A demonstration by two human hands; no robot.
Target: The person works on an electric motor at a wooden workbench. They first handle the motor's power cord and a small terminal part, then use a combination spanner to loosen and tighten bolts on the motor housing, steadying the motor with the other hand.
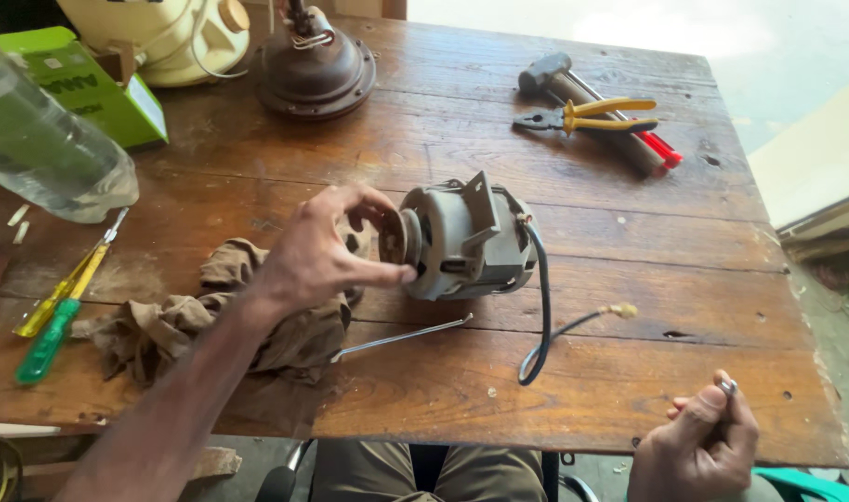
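Note:
A grey electric motor (466, 237) lies on its side in the middle of the wooden table (629, 251). My left hand (327, 251) grips its round front end, thumb and fingers around the shaft side. A black cable (540, 307) runs from the motor toward the table's near edge. My right hand (698, 442) hovers at the near right edge, fingers pinched on a small metal part (727, 386). A thin metal rod (401, 337) lies just in front of the motor.
A brown rag (210, 321) lies under my left forearm. Two screwdrivers (57, 302) lie at left beside a clear bottle (43, 149) and green box (80, 84). Yellow-handled pliers (592, 116) and a hammer (573, 88) lie at far right. A brown motor housing (315, 70) stands at the back.

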